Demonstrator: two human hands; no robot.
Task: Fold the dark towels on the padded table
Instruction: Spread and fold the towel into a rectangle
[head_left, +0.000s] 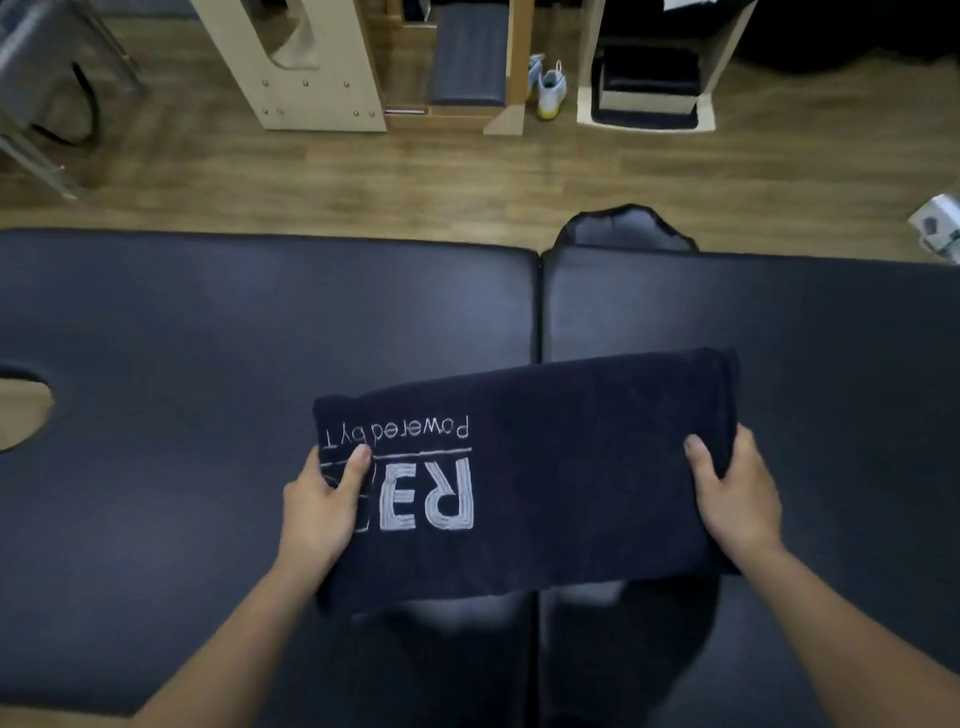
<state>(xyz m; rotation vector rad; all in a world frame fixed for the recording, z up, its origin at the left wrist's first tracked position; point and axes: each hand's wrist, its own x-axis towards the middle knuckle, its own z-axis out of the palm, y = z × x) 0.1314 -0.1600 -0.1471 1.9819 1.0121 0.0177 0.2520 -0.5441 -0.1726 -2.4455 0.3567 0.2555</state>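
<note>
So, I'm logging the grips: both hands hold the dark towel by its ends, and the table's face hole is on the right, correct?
Not quite: the head view shows the face hole at the left end of the padded table, not the right. The left hand and right hand do hold the dark towel by its ends.

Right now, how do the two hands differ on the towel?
The left hand grips the towel's lettered end, thumb over the white print; the right hand grips the plain end. The left hand is over the table section with the hole, the right hand over the other. Both keep thumbs on top.
</note>
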